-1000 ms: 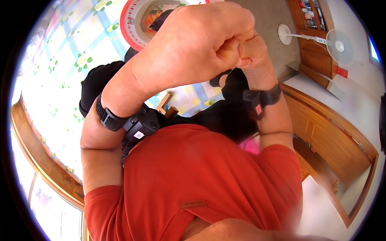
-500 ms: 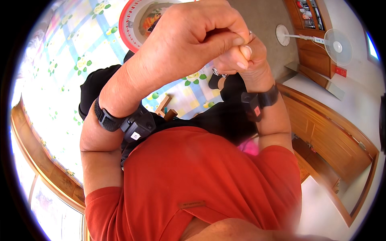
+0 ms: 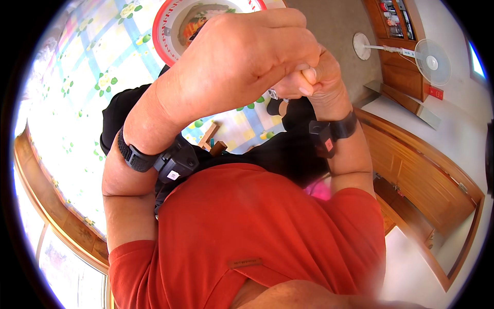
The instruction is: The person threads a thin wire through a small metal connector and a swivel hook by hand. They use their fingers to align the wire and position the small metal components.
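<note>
Up in front of my chest, both hands are held together with their fingers closed. My left hand (image 3: 247, 59) has its back toward me, its fingers curled and its fingertips against the right hand's. My right hand (image 3: 316, 77) pinches with thumb and fingers, and a shiny ring (image 3: 273, 94) shows beside it. Whatever is between the fingertips is too small or hidden to make out. Behind the left hand is a white basin with a red rim (image 3: 162, 44), with orange and green things in its middle.
A checked, flowered cloth (image 3: 77, 103) spreads beneath my crossed, black-clad legs. A small wooden piece (image 3: 208, 135) lies on it near my lap. To the right stand a white fan (image 3: 432, 62), a wooden cabinet (image 3: 401, 67) and a wooden door (image 3: 411, 165).
My left hand has turned and dropped slightly, so its thumb is now mostly hidden and more of the basin's rim shows. My right hand has barely moved.
</note>
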### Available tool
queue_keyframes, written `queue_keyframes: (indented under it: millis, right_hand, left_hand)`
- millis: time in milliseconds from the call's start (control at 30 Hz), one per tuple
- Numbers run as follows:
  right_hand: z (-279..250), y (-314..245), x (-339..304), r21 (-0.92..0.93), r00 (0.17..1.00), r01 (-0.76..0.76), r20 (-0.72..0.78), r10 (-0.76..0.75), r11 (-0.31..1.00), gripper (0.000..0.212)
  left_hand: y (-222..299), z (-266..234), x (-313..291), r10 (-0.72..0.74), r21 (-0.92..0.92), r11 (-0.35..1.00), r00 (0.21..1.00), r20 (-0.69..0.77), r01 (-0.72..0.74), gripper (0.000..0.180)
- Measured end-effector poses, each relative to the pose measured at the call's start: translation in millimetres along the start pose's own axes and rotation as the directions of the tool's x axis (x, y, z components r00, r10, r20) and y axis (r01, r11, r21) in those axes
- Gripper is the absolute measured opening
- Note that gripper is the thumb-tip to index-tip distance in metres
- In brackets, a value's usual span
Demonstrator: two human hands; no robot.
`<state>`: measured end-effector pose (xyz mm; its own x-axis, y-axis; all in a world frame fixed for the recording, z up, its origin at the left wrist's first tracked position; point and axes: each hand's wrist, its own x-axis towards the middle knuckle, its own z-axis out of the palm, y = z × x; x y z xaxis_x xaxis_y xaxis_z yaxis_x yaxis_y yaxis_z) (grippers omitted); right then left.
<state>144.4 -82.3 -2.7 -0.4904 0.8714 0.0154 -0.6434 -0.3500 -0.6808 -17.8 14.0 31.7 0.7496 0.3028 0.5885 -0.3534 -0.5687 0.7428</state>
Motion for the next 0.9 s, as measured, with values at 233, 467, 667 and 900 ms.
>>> queue_keyframes:
  millis: [233, 467, 667, 900]
  right_hand:
    - [30.2, -0.8, -11.2, -0.177, 0.931, -0.035, -0.363, -0.032, 0.984, 0.026]
    - [42.0, -10.3, -13.0, -0.261, 0.905, -0.015, -0.414, -0.097, 0.965, 0.031]
    - [34.9, -11.4, -14.8, -0.251, 0.94, -0.019, -0.334, -0.068, 0.968, 0.032]
    - [23.8, -2.3, -5.6, -0.283, 0.9, -0.042, -0.427, -0.086, 0.958, 0.024]
  left_hand:
    - [5.2, 4.7, -2.4, 0.104, 0.177, 0.978, 0.994, 0.027, -0.107, 0.02]
    - [14.8, 15.7, -6.1, -0.261, -0.114, 0.963, 0.946, -0.192, 0.243, 0.012]
    - [-2.3, 12.4, 3.1, 0.005, -0.06, 0.998, 0.948, -0.32, -0.025, 0.009]
    - [-0.1, 16.2, -4.0, -0.29, -0.166, 0.947, 0.954, -0.075, 0.275, 0.011]
